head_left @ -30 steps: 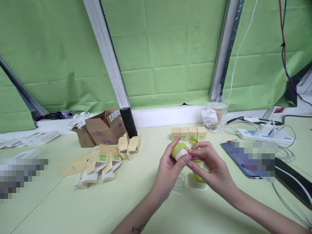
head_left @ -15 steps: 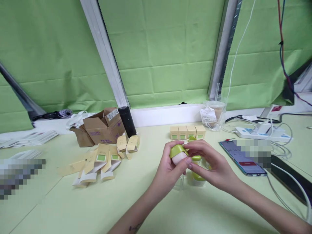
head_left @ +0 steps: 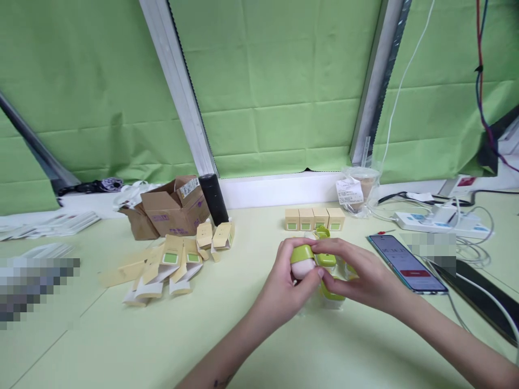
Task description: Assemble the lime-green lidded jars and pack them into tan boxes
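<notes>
My left hand (head_left: 290,278) is wrapped round a small rounded case (head_left: 303,268), white below with a green band over its top. My right hand (head_left: 360,275) is closed at the right side of the same case, with thumb and fingertips against its edge. Behind and under the right hand lie several green and clear pieces, among them a green cap-like piece (head_left: 325,260) and a green-topped piece (head_left: 333,294) nearer me. The fingers partly hide these pieces and the lower side of the case.
Several small beige boxes (head_left: 314,220) stand in a row farther back. Opened beige cartons (head_left: 172,265) lie left, before a brown cardboard box (head_left: 174,209) and a black bottle (head_left: 213,199). A phone (head_left: 407,265), a power strip (head_left: 444,220) and a bagged cup (head_left: 359,192) are right.
The case has turned in my hands, and the green band now sits more level over the white part. Both hands have shifted slightly right in view, along with a small camera movement.
</notes>
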`<act>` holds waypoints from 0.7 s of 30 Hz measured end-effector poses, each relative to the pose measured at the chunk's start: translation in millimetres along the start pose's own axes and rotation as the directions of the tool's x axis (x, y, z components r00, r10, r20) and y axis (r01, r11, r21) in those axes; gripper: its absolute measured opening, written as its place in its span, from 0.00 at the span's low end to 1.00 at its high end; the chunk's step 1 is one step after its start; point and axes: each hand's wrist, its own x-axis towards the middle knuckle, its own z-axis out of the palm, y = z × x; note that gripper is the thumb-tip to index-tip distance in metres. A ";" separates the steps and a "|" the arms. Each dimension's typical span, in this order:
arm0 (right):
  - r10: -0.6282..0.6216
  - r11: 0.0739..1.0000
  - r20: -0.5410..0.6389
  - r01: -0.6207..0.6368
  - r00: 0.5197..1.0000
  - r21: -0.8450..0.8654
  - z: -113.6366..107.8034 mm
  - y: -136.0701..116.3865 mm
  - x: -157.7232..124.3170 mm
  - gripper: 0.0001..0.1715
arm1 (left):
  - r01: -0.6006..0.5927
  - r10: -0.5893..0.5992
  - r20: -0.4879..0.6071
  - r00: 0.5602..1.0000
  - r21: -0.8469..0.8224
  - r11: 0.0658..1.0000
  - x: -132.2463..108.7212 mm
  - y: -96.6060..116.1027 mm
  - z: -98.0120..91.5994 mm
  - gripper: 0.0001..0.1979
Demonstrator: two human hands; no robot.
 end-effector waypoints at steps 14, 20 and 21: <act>-0.105 0.988 -0.105 0.092 0.989 -0.124 3.8 -6.8 -5.0 0.09 | 0.059 -0.063 0.019 0.998 0.152 0.987 -10.1 5.6 8.5 0.19; -0.162 0.972 -0.073 0.147 0.984 -0.181 3.5 -6.5 -5.5 0.17 | 0.044 -0.043 -0.009 0.999 0.122 0.992 -8.4 5.9 7.7 0.17; -0.139 0.977 -0.053 0.128 0.989 -0.169 2.2 -6.1 -5.7 0.18 | 0.028 -0.027 -0.012 1.000 0.136 0.990 -8.1 6.8 6.5 0.16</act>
